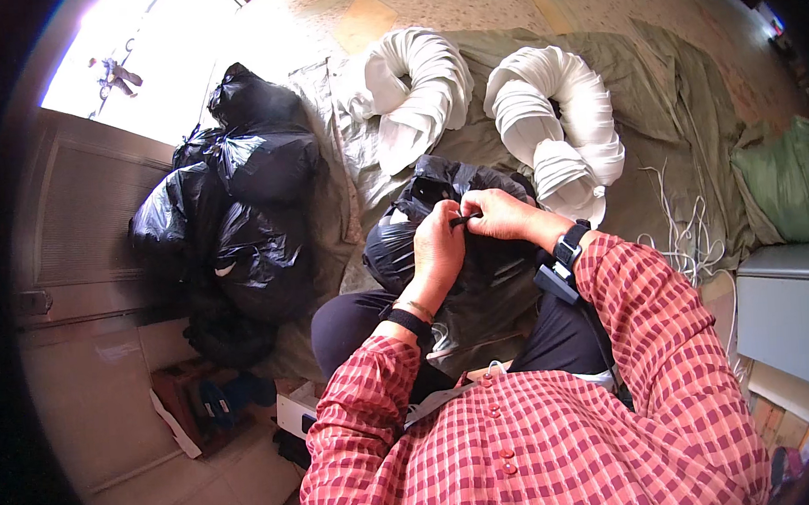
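Note:
Between my knees stands a filled black plastic bag [391,253]. My left hand [439,246] is closed at the top of it, fingers pinched on a thin twisted black strip of the bag. Right beside it my right hand [502,216] pinches the same strip, so the two hands almost meet. The fingertips are partly hidden, and so are the bag's contents. Just beyond the bag lie two curved stacks of nested white pieces, one stack [433,75] on the left and the other stack [583,109] on the right; their kind is unclear.
Several full black bags [265,164] are piled at the left by a door panel [100,203]. A greenish cloth [650,79] covers the floor. Loose white cords [693,240] lie at the right, near a grey box [786,317] and a green sack [790,181].

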{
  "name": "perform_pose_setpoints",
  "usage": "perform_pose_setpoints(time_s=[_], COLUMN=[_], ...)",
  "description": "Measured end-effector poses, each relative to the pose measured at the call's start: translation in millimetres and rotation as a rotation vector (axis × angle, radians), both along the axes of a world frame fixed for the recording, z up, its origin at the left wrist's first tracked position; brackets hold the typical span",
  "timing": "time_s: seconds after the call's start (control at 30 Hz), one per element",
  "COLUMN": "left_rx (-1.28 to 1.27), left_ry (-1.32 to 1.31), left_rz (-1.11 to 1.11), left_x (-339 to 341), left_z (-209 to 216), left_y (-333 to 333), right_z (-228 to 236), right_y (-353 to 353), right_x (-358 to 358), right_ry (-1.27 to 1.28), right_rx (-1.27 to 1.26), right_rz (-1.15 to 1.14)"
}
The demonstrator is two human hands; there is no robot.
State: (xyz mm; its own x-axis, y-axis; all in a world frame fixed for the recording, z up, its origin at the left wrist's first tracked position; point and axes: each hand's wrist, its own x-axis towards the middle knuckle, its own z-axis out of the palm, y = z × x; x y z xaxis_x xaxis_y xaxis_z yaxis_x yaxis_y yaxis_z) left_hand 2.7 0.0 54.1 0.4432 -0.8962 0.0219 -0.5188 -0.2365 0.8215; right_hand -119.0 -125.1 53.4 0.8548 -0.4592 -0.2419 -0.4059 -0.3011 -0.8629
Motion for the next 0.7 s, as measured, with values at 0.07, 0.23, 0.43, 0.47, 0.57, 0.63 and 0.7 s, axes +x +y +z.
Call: perform_pose_setpoints(time_s=[0.07, 0.23, 0.43, 0.47, 0.57, 0.63, 0.7], left_rx=[-0.016, -0.099, -0.187, -0.137, -0.033, 0.026, 0.155], left_ry=[-0.057, 0.256, -0.283, -0.252, -0.128, -0.038, 0.164], left_rz=[-0.014, 0.093, -0.209, -0.197, -0.238, -0.284, -0.228], left_x=[0, 0, 15, 16, 22, 27, 30], left_z=[-2, -1, 1, 2, 5, 6, 7], left_y=[1, -2, -2, -2, -6, -3, -1], right_z=[2, 0, 2, 2, 0, 3, 4], right_y=[-1, -3, -4, -2, -1, 2, 3], right_x=[0, -1, -4, -2, -3, 0, 1], right_ry=[0.003, -0.051, -0.020, -0.021, -0.038, -0.007, 0.039], right_rx=[-0.033, -0.104, -0.119, -0.117, -0.184, -0.125, -0.110], right_rz=[0.012, 0.031, 0.052, 0.055, 0.109, 0.088, 0.047])
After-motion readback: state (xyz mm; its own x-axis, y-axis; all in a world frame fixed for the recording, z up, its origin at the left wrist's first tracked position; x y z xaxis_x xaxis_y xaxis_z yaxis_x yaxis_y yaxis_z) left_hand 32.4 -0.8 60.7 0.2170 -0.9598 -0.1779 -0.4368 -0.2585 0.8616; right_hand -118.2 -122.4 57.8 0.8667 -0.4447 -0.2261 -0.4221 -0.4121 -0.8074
